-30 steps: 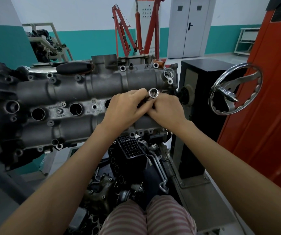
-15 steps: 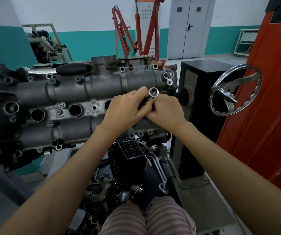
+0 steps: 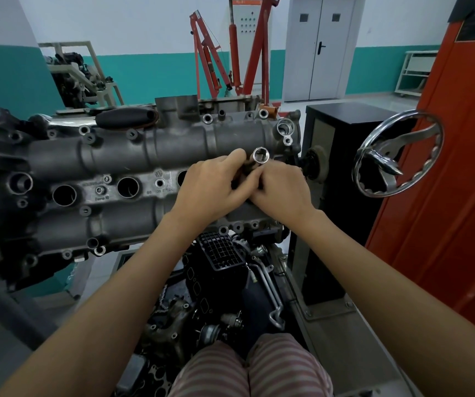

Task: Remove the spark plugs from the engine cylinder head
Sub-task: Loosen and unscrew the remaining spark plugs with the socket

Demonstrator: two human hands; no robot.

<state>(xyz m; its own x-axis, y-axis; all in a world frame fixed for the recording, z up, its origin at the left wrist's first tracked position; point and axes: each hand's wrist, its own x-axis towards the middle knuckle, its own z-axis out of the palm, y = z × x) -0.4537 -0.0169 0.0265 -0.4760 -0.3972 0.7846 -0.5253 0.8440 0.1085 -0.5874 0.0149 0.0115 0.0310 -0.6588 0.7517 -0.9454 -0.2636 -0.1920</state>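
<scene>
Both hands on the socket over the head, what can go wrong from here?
1. The socket tilts between left hand and right hand; entering a well askew, it may jam.
2. If it slips, it could fall into the parts below the cylinder head.
3. The open wells could catch debris.

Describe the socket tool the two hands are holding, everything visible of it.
The socket tool is a shiny, chrome-looking metal tube whose open round end faces up toward the camera, its inside notched. Only that end and a short stretch of darker shaft show. The left hand and right hand grip it from either side, above the right end of the cylinder head. Its lower end is hidden.
</scene>
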